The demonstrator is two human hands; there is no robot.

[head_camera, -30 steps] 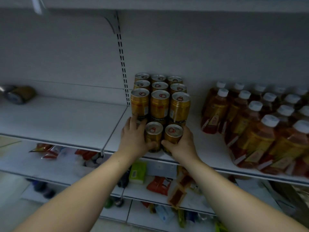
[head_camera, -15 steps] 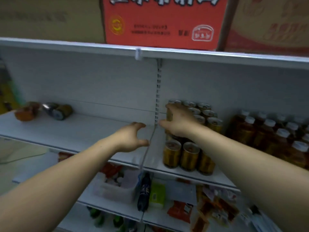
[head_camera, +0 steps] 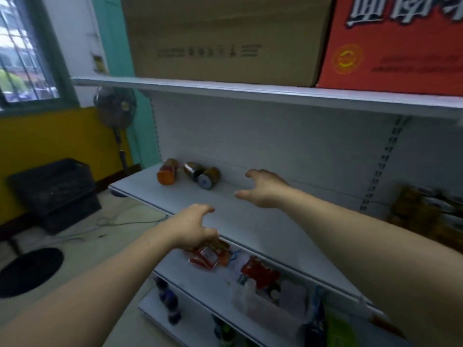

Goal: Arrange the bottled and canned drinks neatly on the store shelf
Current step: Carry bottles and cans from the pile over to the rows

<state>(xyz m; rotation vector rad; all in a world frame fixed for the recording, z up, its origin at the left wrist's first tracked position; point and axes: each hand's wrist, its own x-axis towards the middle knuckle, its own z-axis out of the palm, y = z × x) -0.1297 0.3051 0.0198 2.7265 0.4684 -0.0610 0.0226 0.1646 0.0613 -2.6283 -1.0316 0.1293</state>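
On the white store shelf, an orange bottle lies on its side at the far left end. Two gold cans lie on their sides just right of it. My right hand hovers over the shelf to the right of those cans, fingers spread and holding nothing. My left hand is at the shelf's front edge, fingers loosely curved, holding nothing. The stacked gold cans show blurred at the right edge.
A brown carton and a red carton sit on the shelf above. Snack packets and bottles fill lower shelves. A standing fan and black crates are on the floor left.
Both hands have left the stacked gold cans. My view has swung left, and my right hand has moved leftward toward the cans lying at the shelf's left end.
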